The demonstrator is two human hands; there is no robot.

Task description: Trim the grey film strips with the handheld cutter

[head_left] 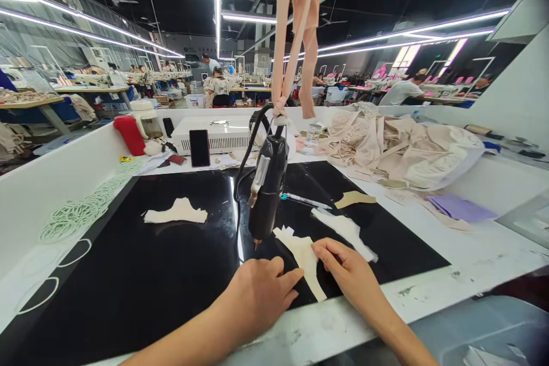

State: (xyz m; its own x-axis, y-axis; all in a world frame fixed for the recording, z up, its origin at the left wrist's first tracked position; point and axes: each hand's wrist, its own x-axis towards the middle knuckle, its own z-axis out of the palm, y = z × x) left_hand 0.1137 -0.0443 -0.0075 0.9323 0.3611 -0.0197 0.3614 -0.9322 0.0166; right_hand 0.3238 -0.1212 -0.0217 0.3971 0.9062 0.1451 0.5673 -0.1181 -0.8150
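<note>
My left hand [257,297] lies on the black glass work surface [141,274] with its fingers curled loosely, the fingertips touching the left edge of a cream cut fabric piece [302,251]. My right hand [349,271] presses flat on the right side of the same piece, fingers stretched out. Just above the piece hangs a black hand-held tool [268,189] on a cable, its tip pointing down at the glass. A second white fabric piece [345,231] lies to the right, another cream stack [175,213] to the left.
A pen [305,201] lies behind the tool. Beige garments [394,146] are heaped at the back right, a phone [199,147] leans on a white box [223,132], white rings [81,211] pile along the left wall. Beige straps [295,28] hang overhead. Other workers sit far behind.
</note>
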